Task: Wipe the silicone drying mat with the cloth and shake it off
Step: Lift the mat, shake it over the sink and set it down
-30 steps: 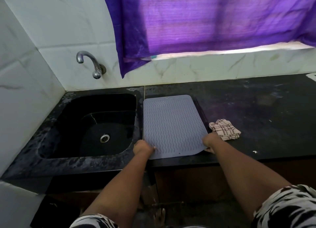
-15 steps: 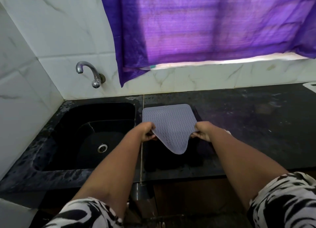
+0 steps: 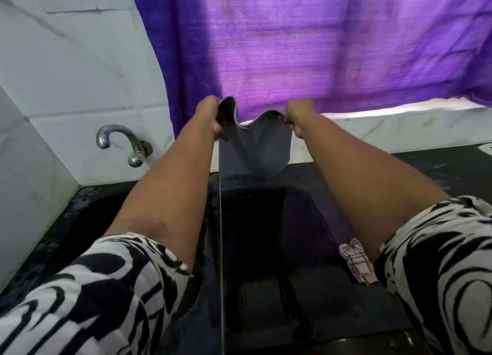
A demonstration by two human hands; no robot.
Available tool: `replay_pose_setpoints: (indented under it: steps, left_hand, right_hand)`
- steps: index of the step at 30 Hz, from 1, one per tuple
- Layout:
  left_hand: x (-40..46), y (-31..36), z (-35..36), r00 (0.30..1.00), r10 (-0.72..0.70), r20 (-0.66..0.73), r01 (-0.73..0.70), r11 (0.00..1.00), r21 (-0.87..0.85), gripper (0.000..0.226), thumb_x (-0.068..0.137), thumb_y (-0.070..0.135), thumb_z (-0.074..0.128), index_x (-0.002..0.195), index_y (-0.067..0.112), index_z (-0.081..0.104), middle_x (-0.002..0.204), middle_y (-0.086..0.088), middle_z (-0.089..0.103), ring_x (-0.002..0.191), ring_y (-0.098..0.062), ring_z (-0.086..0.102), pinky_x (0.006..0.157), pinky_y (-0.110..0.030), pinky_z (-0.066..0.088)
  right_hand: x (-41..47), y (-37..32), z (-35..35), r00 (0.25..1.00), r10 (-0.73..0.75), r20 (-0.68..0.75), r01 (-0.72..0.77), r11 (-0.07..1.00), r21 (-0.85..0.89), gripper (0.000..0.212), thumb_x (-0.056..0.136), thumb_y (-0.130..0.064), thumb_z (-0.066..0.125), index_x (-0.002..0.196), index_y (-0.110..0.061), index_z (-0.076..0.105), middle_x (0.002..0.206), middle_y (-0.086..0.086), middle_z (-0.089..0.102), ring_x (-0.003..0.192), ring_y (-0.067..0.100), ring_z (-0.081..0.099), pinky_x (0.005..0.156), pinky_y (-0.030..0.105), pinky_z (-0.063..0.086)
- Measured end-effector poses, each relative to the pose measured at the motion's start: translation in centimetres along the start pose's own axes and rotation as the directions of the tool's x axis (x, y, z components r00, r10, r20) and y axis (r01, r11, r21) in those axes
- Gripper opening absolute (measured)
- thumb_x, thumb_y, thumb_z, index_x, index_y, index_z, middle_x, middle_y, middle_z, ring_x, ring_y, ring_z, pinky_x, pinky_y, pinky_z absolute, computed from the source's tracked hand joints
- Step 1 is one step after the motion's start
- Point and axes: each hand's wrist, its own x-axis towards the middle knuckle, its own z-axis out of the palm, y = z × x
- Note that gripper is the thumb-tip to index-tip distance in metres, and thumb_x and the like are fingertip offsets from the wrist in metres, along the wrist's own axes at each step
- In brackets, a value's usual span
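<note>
The grey-blue silicone drying mat [image 3: 255, 149] hangs in the air above the black counter, sagging in the middle. My left hand [image 3: 210, 120] grips its upper left corner and my right hand [image 3: 299, 117] grips its upper right corner, both raised in front of the purple curtain. The checked cloth [image 3: 356, 261] lies crumpled on the counter beside my right forearm, partly hidden by my sleeve.
A black sink [image 3: 87, 221] lies at the left under my left arm, with a chrome tap [image 3: 127, 144] on the white tiled wall. The black counter [image 3: 266, 248] shows wet patches. A purple curtain [image 3: 319, 43] hangs behind the mat.
Both hands lifted the mat off the counter, from flat to hanging high in front of the curtain. The cloth stayed on the counter.
</note>
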Motion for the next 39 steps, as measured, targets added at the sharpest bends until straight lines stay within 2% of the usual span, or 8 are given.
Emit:
replay_pose_setpoints:
  steps: [2,5,8,11,16,20,31,39]
  left_hand:
    - [0.3,0.9,-0.1,0.998,0.056,-0.023,-0.057,0.996,-0.074,0.024,0.082,0.008,0.041,0.059,0.015,0.045,0.057,-0.004,0.042,0.052,-0.022,0.044,0.052,-0.028,0.043]
    - [-0.6,-0.4,-1.0,0.996,0.088,-0.005,-0.088,0.991,-0.103,0.016,0.081,0.013,0.046,0.065,0.016,0.046,0.061,-0.004,0.046,0.055,-0.021,0.048,0.067,-0.034,0.046]
    - [-2.4,-4.8,-2.6,0.997,0.073,0.011,-0.071,0.986,-0.151,0.017,0.081,0.013,0.046,0.065,0.016,0.051,0.056,-0.004,0.052,0.052,-0.021,0.052,0.064,-0.034,0.046]
    - [-4.6,-11.9,-4.6,0.998,0.040,0.038,-0.031,0.973,-0.228,0.025,0.086,0.009,0.042,0.064,0.014,0.055,0.053,-0.002,0.060,0.049,-0.018,0.058,0.053,-0.024,0.047]
    - [-8.7,-25.7,-9.1,0.995,-0.097,-0.027,0.097,0.995,0.019,0.021,0.088,0.006,0.045,0.073,0.007,0.060,0.076,-0.011,0.061,0.069,-0.022,0.055,0.063,-0.030,0.043]
    - [-10.6,-31.3,-13.0,0.975,-0.194,-0.106,0.214,0.952,0.220,0.009,0.088,0.012,0.049,0.086,0.011,0.057,0.088,-0.011,0.057,0.084,-0.023,0.054,0.074,-0.036,0.044]
    - [-13.6,-33.8,-14.3,0.977,-0.188,-0.103,0.214,0.889,0.406,0.025,0.099,0.017,0.047,0.075,0.010,0.049,0.095,-0.010,0.056,0.085,-0.021,0.058,0.059,-0.029,0.054]
    - [-15.3,-34.5,-14.9,0.979,-0.159,-0.130,0.202,0.857,0.475,0.020,0.096,0.018,0.057,0.081,0.006,0.055,0.105,-0.016,0.062,0.093,-0.026,0.063,0.069,-0.031,0.058]
  right_hand:
    - [0.7,-0.8,-0.2,0.997,-0.027,-0.073,0.029,0.999,0.030,0.011,0.079,0.000,0.050,0.075,-0.009,0.053,0.081,0.015,0.058,0.067,0.024,0.056,0.062,0.035,0.047]
    - [0.6,0.3,-1.4,0.994,-0.013,-0.107,0.014,1.000,0.014,0.018,0.084,-0.007,0.053,0.101,-0.011,0.059,0.100,0.012,0.063,0.091,0.024,0.062,0.074,0.036,0.057]
    - [-1.6,3.8,-3.0,0.994,0.072,-0.077,-0.082,0.988,-0.132,0.022,0.091,-0.013,0.052,0.112,-0.019,0.053,0.103,0.006,0.057,0.097,0.018,0.058,0.054,0.013,0.047]
    - [-4.6,9.6,-4.4,0.976,0.116,-0.186,-0.164,0.949,-0.270,0.035,0.090,-0.013,0.055,0.122,-0.001,0.060,0.117,0.017,0.066,0.110,0.029,0.063,0.079,0.029,0.053]
    - [-10.2,21.2,-7.3,0.921,0.261,-0.289,-0.363,0.844,-0.395,0.040,0.085,-0.015,0.060,0.120,0.004,0.059,0.123,0.026,0.062,0.111,0.042,0.062,0.089,0.042,0.054]
    - [-12.4,26.6,-9.8,0.902,0.354,-0.248,-0.432,0.746,-0.507,0.041,0.087,-0.009,0.055,0.124,0.006,0.057,0.127,0.024,0.060,0.113,0.038,0.060,0.081,0.034,0.050]
    - [-15.1,29.7,-12.1,0.929,0.301,-0.217,-0.370,0.761,-0.532,0.033,0.087,-0.012,0.055,0.116,0.001,0.063,0.119,0.023,0.064,0.105,0.039,0.062,0.083,0.036,0.052]
    - [-16.6,31.0,-12.9,0.921,0.301,-0.247,-0.384,0.806,-0.451,0.033,0.086,-0.013,0.056,0.115,0.000,0.063,0.117,0.022,0.064,0.102,0.038,0.063,0.079,0.035,0.055]
